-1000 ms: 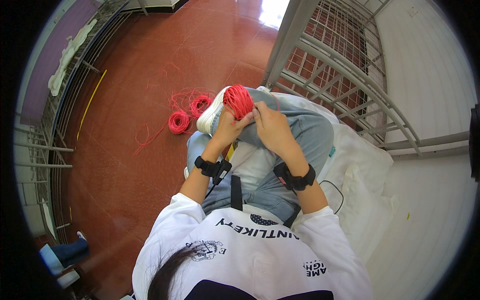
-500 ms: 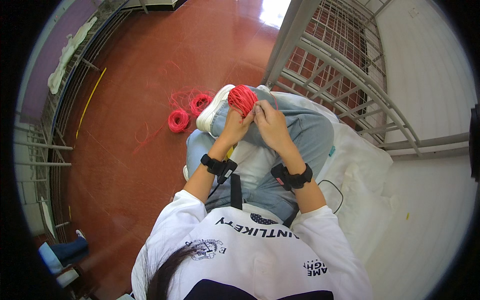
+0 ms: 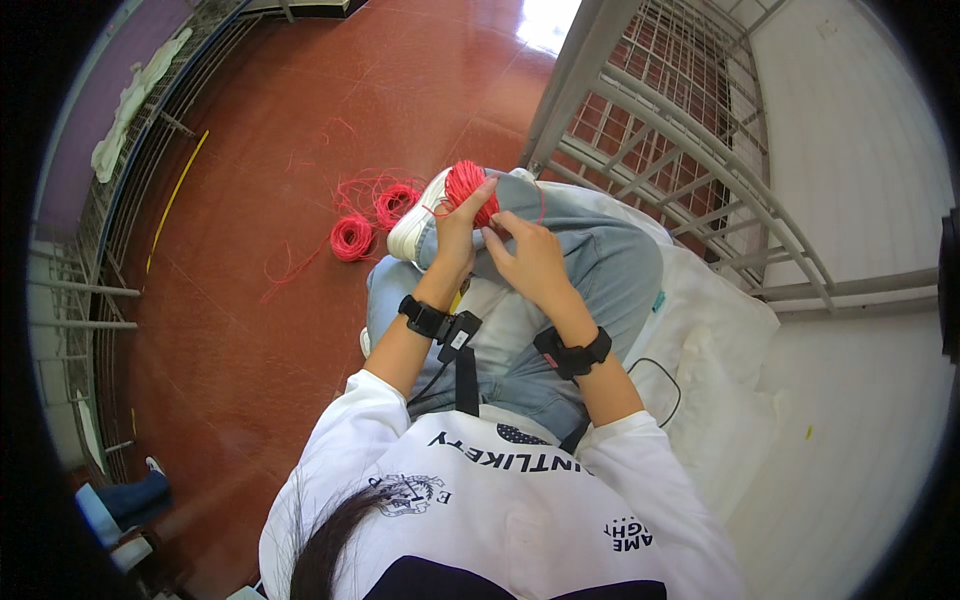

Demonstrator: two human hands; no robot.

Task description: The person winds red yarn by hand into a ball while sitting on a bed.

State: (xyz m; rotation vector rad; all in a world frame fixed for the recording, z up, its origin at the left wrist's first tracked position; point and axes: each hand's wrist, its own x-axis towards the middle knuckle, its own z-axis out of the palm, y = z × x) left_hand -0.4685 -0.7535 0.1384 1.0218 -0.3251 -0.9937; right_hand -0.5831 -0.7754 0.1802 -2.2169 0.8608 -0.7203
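Observation:
A wound bundle of red cord [image 3: 466, 184] sits up by my raised shoe. My left hand [image 3: 456, 232] is closed around it, the thumb along its right side and the strands bulging out above the fingers. Close by its lower right side is my right hand [image 3: 532, 262], thumb and forefinger drawn together at the cord. A thin strand loops out from the bundle and comes down toward this hand; the exact pinch point is too small to make out.
Two red cord coils, a nearer coil [image 3: 351, 238] and a farther coil [image 3: 397, 203], lie on the red floor [image 3: 250, 330] amid loose strands. My crossed legs in jeans [image 3: 610, 270] rest on white bedding [image 3: 715, 350]. A grey metal bed frame [image 3: 690, 170] stands at right.
My left hand has turned the bundle and shifted it slightly left and up. The right hand has drawn back from the bundle, down and a little right.

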